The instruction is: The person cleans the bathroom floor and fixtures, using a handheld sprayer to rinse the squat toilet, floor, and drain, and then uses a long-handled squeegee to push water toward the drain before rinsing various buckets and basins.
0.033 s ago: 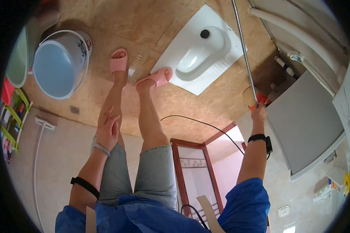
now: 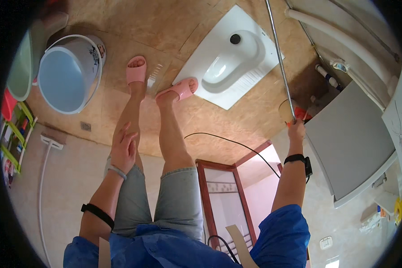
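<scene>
My right hand (image 2: 297, 130) is closed around the lower end of a thin shiny metal pole (image 2: 281, 62). The pole slants up past the right side of a white squat toilet (image 2: 231, 89), and its far end runs out of the picture at the top. My left hand (image 2: 123, 149) hangs in front of my left leg, with its fingers loosely stretched and nothing in it. Pink slippers (image 2: 136, 75) are on my feet, the right one by the toilet's left corner.
On the left stand a large white bucket (image 2: 96, 71), a green basin (image 2: 20, 71) and a shelf rack (image 2: 17, 142). A squeegee-like tool (image 2: 43, 178) leans on the wall. A grey-topped washing machine (image 2: 350, 143) stands right. A black cable (image 2: 236, 141) crosses near a brown-framed door (image 2: 202, 178).
The metal pole has shifted very slightly to the left in my right hand. Everything else looks the same.
</scene>
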`<state>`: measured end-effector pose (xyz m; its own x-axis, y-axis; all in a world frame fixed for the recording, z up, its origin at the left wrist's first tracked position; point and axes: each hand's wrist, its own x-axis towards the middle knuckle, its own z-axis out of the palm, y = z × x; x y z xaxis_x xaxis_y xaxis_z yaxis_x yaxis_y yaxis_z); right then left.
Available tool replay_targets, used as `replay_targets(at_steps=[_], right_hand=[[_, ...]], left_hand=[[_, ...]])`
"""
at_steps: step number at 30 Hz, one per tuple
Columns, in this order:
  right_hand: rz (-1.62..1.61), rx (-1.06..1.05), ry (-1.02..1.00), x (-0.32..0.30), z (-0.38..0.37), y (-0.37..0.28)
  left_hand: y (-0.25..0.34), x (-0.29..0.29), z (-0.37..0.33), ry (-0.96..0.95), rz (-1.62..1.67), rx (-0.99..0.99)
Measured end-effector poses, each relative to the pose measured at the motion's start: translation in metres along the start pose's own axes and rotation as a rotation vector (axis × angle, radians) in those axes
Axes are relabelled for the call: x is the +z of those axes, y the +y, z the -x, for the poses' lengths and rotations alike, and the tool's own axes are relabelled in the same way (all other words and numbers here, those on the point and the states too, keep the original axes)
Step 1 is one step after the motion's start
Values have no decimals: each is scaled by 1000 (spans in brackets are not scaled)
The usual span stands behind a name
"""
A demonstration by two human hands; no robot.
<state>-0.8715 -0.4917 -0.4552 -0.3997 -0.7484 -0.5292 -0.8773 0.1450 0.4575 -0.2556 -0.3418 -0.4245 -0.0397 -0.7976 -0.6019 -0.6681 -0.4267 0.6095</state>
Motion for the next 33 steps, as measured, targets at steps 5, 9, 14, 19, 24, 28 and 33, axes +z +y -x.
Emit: replay_targets(at_steps=[5,9,14,19,24,28,33], right_hand=[[-103,-24,-54,10,8,-14],[-103,-42,-66,12,22,-43],[-135,-191,-35,19,26,-47],[-254,-135,-67,8,51,-128],[-373,-215,177,19,49,-163],[-575,-219,36,-17,75,-245],[-666,-392,132,-43,86,-285]], left_hand=[[-2,0,-1,-13,11,-22],[0,-5,-1,-29,-5,-57],[3,0,-7,-20,18,-24],[-6,-9,-1,-50,-4,-32],[2,2,-11,-70,52,-15],[-9,-7,-5,-50,27,-10],[-8,-4,-8,-12,35,21]])
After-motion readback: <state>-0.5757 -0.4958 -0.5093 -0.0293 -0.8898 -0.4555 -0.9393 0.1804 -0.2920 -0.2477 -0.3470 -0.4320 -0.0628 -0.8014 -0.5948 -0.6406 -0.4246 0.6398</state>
